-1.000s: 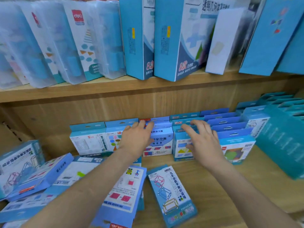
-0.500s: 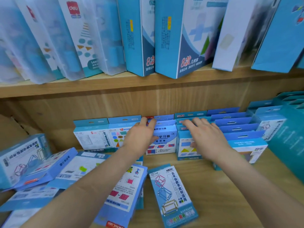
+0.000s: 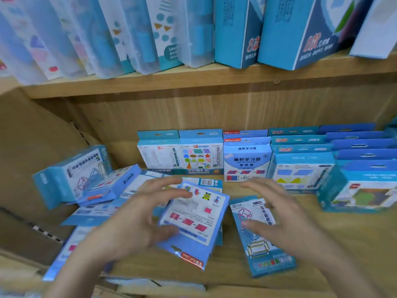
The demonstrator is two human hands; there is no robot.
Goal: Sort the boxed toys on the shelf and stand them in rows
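Lower shelf (image 3: 335, 244), wooden. Sorted stock stands upright along the back edge, faces forward, like behind like. This judged deliberate, so each kind shows one front and the rest file behind it.

Standing, left to right:
- white-faced box (image 3: 158, 157), one
- coloured-shapes box (image 3: 200, 158), one
- area-learner boxes (image 3: 247, 164), three deep by the hang tabs
- yellow-triangle boxes (image 3: 300, 171), four deep
- dark-blue-tabbed boxes (image 3: 363, 186), about five; right end cut off by the frame

Unsorted stock lies toward the front edge and left end, flat or leaning, overlapping.
- pink-rectangle box (image 3: 193, 218), uppermost, near end tilted up on boxes beneath
- cube-frame box (image 3: 262, 250), flat and alone on bare wood at the front edge
- leaning box (image 3: 71, 175), propped at the left end against the heap
- At least three more are partly buried. Blur prevents a firm count.

Left hand (image 3: 133, 224): fingers spread across the pink-rectangle box's far-left corner, thumb at its left edge. Bracketing it, probably to lift and stand it. Cannot tell whether the pinch has closed.

Right hand (image 3: 285, 222): fingers spread and loose above the cube-frame box, holding nothing. Contact not clear.

Upper shelf (image 3: 193, 80) carries tall blue cartons (image 3: 236, 29) and translucent cases (image 3: 139, 33), all leaning leftward. Not counted, tops out of frame.
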